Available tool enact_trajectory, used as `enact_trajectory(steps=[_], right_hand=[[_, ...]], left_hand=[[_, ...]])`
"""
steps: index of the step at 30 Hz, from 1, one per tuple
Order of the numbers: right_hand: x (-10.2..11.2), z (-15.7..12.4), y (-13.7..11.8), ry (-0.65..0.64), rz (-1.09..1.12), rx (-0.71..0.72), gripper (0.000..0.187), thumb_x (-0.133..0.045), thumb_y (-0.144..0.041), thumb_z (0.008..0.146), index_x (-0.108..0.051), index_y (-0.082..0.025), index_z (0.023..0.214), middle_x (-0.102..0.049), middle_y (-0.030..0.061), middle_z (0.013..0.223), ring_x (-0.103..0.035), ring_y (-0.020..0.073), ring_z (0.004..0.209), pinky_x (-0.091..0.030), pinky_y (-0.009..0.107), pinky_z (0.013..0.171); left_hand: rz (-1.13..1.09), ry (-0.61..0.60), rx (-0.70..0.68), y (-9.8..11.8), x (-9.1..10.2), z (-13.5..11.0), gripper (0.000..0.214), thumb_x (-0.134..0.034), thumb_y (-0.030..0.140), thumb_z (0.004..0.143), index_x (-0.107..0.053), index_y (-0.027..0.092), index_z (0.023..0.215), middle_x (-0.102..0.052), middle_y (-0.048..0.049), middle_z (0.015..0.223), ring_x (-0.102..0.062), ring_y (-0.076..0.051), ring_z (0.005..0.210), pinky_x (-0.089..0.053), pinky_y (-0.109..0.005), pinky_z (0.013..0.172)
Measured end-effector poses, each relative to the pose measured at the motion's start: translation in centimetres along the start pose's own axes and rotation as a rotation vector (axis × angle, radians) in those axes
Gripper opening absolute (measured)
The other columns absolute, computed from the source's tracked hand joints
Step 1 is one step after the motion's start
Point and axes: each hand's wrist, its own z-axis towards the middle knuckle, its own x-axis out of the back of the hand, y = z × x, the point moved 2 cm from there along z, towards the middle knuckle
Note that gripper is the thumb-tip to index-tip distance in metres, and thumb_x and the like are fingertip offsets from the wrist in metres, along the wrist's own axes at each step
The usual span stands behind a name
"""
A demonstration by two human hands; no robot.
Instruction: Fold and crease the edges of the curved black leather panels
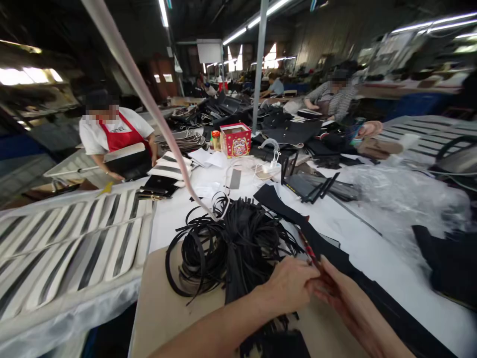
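My left hand (288, 288) and my right hand (345, 298) meet low in the middle of the view, fingers pinched together on a thin red-and-dark tool (307, 248) that points up and left. Both hands rest beside a tangled heap of black straps (231, 243) lying partly on a tan board (164, 308). A long black fabric strip (335, 253) runs under my right hand across the white table (376, 258). What the fingertips grip besides the tool is hidden.
Striped black-and-white panels (70, 243) lie on the left. A red box (235, 140), stacked black pieces (316, 186) and clear plastic wrap (402, 199) sit further back. A person in a red apron (115, 136) works at the left, another person (331, 99) at the back. A pale band (149, 102) hangs diagonally overhead.
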Motion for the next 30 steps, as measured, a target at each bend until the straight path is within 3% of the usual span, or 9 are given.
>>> enact_trajectory(steps=[2,4,8,11,15,19,22,26,30], right_hand=[[-2.3,1.3,-1.2,0.013,-0.011,0.061,0.044,-0.082,-0.051,0.053,-0.066,-0.015,0.071,-0.063,0.0054,0.066,-0.057,0.0162,0.057,-0.044,0.023,0.045],[-3.1,2.5,-2.1,0.054,-0.006,0.118,0.044,-0.084,-0.048,0.046,-0.059,-0.015,0.062,-0.054,0.0000,0.054,-0.046,0.0109,0.045,-0.032,0.021,0.039],[-2.0,3.4,-3.9,0.117,-0.004,0.224,0.052,-0.081,-0.053,0.045,-0.062,-0.016,0.076,-0.055,-0.0010,0.055,-0.048,0.0128,0.049,-0.036,0.023,0.044],[-1.2,3.2,-6.1,0.102,-0.059,0.286,0.052,-0.079,-0.056,0.052,-0.065,-0.014,0.079,-0.047,-0.0039,0.047,-0.044,0.0115,0.046,-0.034,0.023,0.046],[-0.8,3.1,-9.0,0.096,-0.127,0.359,0.050,-0.077,-0.056,0.060,-0.067,-0.013,0.082,-0.040,-0.0069,0.045,-0.036,0.0083,0.042,-0.029,0.023,0.045],[-0.6,3.4,-9.7,0.096,-0.155,0.383,0.047,-0.077,-0.057,0.061,-0.067,-0.014,0.079,-0.044,-0.0047,0.050,-0.040,0.0102,0.046,-0.032,0.022,0.045],[-0.5,3.3,-8.5,0.095,-0.145,0.378,0.048,-0.076,-0.058,0.062,-0.069,-0.015,0.081,-0.059,0.0023,0.067,-0.052,0.0168,0.059,-0.045,0.028,0.054],[-0.2,2.6,-5.7,0.117,-0.085,0.388,0.048,-0.074,-0.058,0.065,-0.070,-0.016,0.085,-0.065,0.0081,0.090,-0.057,0.0244,0.082,-0.049,0.030,0.065],[0.4,2.3,-3.2,0.127,-0.047,0.453,0.043,-0.067,-0.059,0.076,-0.067,-0.016,0.075,-0.056,0.0017,0.065,-0.051,0.0165,0.065,-0.041,0.025,0.060]], left_hand=[[0.015,-0.037,-0.040,0.1,0.2,-0.1,0.019,-0.049,0.012,0.083,-0.067,0.017,0.087,-0.066,-0.0083,0.088,-0.061,-0.023,0.090,-0.045,-0.034,0.087],[0.019,-0.053,-0.068,0.0,0.5,-0.4,0.023,-0.050,0.010,0.082,-0.066,0.017,0.097,-0.066,-0.0096,0.097,-0.058,-0.023,0.099,-0.044,-0.035,0.093],[0.036,0.064,0.000,-1.5,1.2,-1.2,0.050,-0.052,0.001,0.076,-0.056,0.022,0.121,-0.060,-0.0057,0.118,-0.052,-0.018,0.113,-0.042,-0.029,0.100],[0.073,0.171,0.099,-3.5,1.8,-0.9,0.040,-0.048,0.001,0.078,-0.061,0.022,0.110,-0.062,-0.0045,0.109,-0.055,-0.018,0.107,-0.045,-0.029,0.095],[0.141,0.274,0.180,-5.7,3.7,1.7,0.026,-0.042,0.005,0.084,-0.062,0.021,0.090,-0.062,-0.0038,0.092,-0.059,-0.018,0.092,-0.048,-0.029,0.085],[0.232,0.318,0.189,-6.8,6.4,6.5,0.027,-0.037,0.009,0.090,-0.061,0.020,0.098,-0.062,-0.0047,0.097,-0.059,-0.017,0.093,-0.047,-0.030,0.087],[0.303,0.232,0.145,-7.9,7.4,11.0,0.027,-0.042,0.012,0.091,-0.057,0.018,0.113,-0.061,-0.0062,0.108,-0.057,-0.018,0.102,-0.045,-0.034,0.093],[0.393,-0.060,0.063,-10.6,6.2,16.1,0.030,-0.058,0.029,0.090,-0.056,0.018,0.118,-0.056,-0.0087,0.122,-0.054,-0.024,0.112,-0.045,-0.047,0.097],[0.478,-0.299,0.019,-13.4,3.8,18.6,0.039,-0.059,0.035,0.089,-0.052,0.018,0.124,-0.050,-0.0104,0.132,-0.049,-0.028,0.120,-0.041,-0.053,0.101]])
